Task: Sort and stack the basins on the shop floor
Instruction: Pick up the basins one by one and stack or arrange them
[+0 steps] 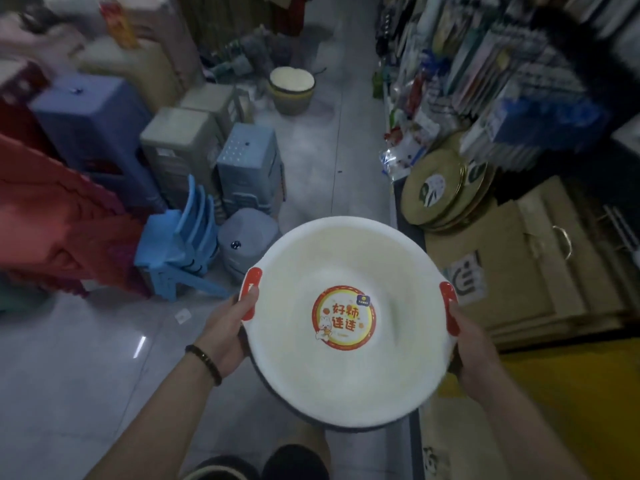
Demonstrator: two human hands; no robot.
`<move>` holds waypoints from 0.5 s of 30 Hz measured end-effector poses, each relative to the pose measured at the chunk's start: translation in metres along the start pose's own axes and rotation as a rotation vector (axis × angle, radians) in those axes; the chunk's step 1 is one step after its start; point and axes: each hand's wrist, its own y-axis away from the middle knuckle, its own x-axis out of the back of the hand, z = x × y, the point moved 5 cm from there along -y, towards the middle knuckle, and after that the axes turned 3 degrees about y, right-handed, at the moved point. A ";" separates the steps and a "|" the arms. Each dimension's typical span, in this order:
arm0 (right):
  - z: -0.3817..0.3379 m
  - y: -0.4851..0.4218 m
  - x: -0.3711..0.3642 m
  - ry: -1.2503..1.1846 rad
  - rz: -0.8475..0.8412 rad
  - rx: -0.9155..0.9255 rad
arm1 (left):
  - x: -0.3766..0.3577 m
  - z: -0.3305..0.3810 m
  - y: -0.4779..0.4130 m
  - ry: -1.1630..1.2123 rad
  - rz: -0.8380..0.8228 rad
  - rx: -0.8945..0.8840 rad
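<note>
Holding a round white plastic basin [332,375] level over the pale glossy tiled floor [86,341], the person keeps it just in front of the body, slightly toward 5 o'clock in the view.

- Hands: the left hand [231,329] grips the red handle [251,292] at the basin's 9 o'clock, thumb on top. The right hand [474,348] grips the matching red handle [450,306] at 3 o'clock. A dark beaded bracelet [204,362] circles the left wrist.
- Basin contents: only a round red-and-yellow printed sticker [344,317], flat on the centre of the bottom. The inner wall is smooth, shallow and evenly curved.
- A dark grey edge [349,427] shows beneath the near rim at 6 o'clock. Whether it is a second nested basin cannot be told.
- At 12 o'clock, well apart down the aisle, a stack of grey-green round basins [292,95] stands on the floor. The top one shows a pale inside, and its contents cannot be told.
- At 10 to 11 o'clock: stacked square plastic stools, pale blue with a perforated top [247,157], beige-grey [180,147] and violet-blue [93,109]. Nested light blue plastic chairs [183,244] lean at 9 o'clock.
- At 2 o'clock, straw-coloured round flat discs [436,192] lean overlapped beside brown cardboard boxes [519,265] at 3 o'clock.
</note>
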 end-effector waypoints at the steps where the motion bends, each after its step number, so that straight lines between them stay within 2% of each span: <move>1: -0.015 -0.004 -0.001 -0.016 0.002 0.010 | -0.009 0.013 -0.003 -0.003 -0.004 -0.003; 10: -0.179 -0.097 -0.062 -0.039 -0.043 0.094 | -0.060 0.134 -0.105 0.108 -0.005 -0.027; 15: -0.274 -0.174 -0.072 -0.022 0.015 0.039 | -0.119 0.232 -0.187 0.091 0.007 -0.116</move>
